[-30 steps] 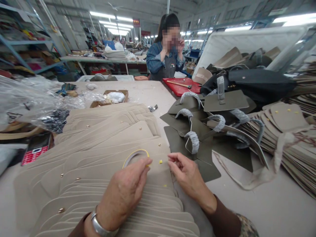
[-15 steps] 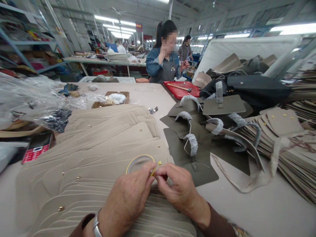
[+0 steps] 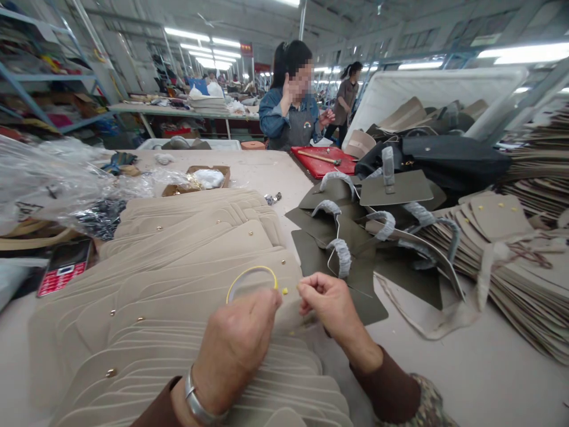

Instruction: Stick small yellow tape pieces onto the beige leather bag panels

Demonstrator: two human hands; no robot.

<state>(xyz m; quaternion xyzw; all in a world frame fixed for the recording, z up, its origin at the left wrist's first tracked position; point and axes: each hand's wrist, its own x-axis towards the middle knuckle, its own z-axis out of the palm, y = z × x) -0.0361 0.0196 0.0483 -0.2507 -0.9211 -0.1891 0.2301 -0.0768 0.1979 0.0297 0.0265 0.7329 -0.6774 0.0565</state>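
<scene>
My left hand (image 3: 237, 344) is closed on a thin yellow tape roll (image 3: 251, 274), whose ring stands above the fingers over fanned beige leather panels (image 3: 178, 279). A small yellow bit (image 3: 285, 290) sits on the top panel between both hands. My right hand (image 3: 326, 302) is pinched shut just right of that bit; what its fingertips hold is too small to make out. Both hands hover over the near edge of the beige stack.
Dark olive bag panels with wrapped handles (image 3: 351, 231) lie to the right, with tan stacks (image 3: 502, 237) beyond. A red phone (image 3: 62, 267) and plastic bags (image 3: 53, 184) sit left. A person in denim (image 3: 291, 112) stands behind a red mat with a hammer (image 3: 322, 159).
Half a second ago my hands met at the roll's end; now the right hand has drawn a little to the right, leaving the yellow bit between them.
</scene>
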